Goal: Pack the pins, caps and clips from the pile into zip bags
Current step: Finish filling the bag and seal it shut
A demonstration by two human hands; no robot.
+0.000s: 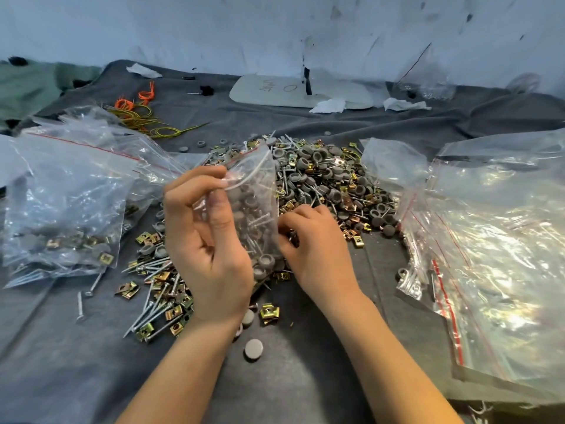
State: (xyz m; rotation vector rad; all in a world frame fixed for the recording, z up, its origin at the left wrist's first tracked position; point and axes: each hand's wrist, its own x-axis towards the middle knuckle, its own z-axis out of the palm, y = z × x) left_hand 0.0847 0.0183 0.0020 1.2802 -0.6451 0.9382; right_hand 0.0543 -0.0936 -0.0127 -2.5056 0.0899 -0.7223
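The left hand (208, 255) is holding a zip bag (256, 209) upright over the tabletop (305, 377), thumb and fingers pinching its rim. The bag is already carrying caps and pins. The right hand (315, 240) is working at the near edge of the pile (330, 179), just beside the bag, with fingers curled. Whether they are gripping any parts cannot be told.

Filled bags (67, 203) are lying to the left and empty bags (495, 240) to the right.

Risks, as judged:
- One pinch alone is keeping the bag up, so a slip would be spilling its contents back into the pile.
- Pin points may be piercing the thin film.
- Small clips could be missing the mouth and scattering.
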